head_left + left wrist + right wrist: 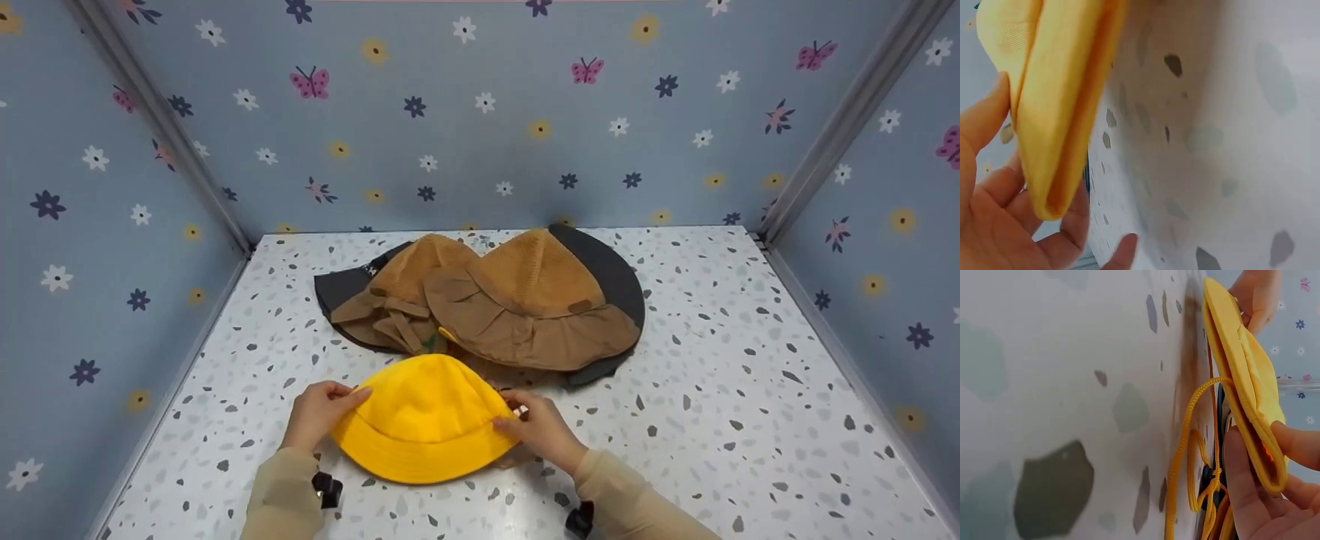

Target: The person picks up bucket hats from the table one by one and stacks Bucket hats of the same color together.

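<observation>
A yellow bucket hat [431, 420], folded flat with its brim toward me, is held up just above the table between both hands. My left hand [319, 415] pinches its left edge, thumb on the front face; the left wrist view shows the folded brim [1058, 129] between thumb and fingers. At the opposite edge, my right hand [541, 429] pinches the hat with the thumb in front and fingers behind. A yellow cord [1185, 433] hangs from the hat's underside in the right wrist view.
Behind the yellow hat lie two tan-and-brown hats, one on the left [427, 270] and a larger one on the right [536, 274]. Dark brims [615, 274] show beneath them. The speckled white table [720, 375] is enclosed by blue flower-patterned walls [480, 150].
</observation>
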`<state>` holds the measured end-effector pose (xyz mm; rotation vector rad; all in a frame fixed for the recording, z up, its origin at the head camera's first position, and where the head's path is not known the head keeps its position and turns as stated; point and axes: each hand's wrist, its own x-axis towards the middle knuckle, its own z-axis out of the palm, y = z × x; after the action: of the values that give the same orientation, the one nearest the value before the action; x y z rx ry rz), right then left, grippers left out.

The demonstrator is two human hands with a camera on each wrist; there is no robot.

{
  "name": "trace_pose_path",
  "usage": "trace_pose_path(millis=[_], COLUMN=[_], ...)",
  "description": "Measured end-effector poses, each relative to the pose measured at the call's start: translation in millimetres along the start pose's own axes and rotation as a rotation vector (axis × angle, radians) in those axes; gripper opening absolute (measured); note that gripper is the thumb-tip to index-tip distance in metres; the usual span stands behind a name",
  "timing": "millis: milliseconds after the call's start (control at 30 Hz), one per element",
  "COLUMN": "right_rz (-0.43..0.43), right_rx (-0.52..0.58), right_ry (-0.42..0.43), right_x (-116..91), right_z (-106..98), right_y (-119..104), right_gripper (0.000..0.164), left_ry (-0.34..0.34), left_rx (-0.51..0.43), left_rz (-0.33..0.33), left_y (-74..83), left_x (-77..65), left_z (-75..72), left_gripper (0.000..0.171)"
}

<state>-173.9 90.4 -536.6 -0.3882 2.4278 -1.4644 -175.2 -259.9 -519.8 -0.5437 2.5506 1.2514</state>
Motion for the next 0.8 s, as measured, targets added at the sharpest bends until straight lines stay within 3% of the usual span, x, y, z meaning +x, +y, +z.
trace_pose_path(millis=[200,367,633,800], right_rz=[-0.047,0.003,0.051,0.061], right_rx=[0.022,0.032,-0.032,-0.052], right_ry=[-0.037,-0.083,-0.125,-0.154], right_x=[-1,1,2,4], right_z=[14,24,33,33], right_y=[-1,-4,-1,-1], right_gripper=[0.045,0.044,0.044,0.044], left_ry=[-0.034,-0.052,-0.039,-0.044], left_rx=[0.025,0.012,0.083,0.085], left_rz=[-0.040,-0.088,-0.087,-0.129], left_y=[-9.2,-15.5,-20.6,-23.1], left_x=[-0.7,-2.7,-7.4,-5.9], left_z=[-13.6,-19.9,-24.8,-24.7], left_gripper=[0.058,0.053,0.052,0.052])
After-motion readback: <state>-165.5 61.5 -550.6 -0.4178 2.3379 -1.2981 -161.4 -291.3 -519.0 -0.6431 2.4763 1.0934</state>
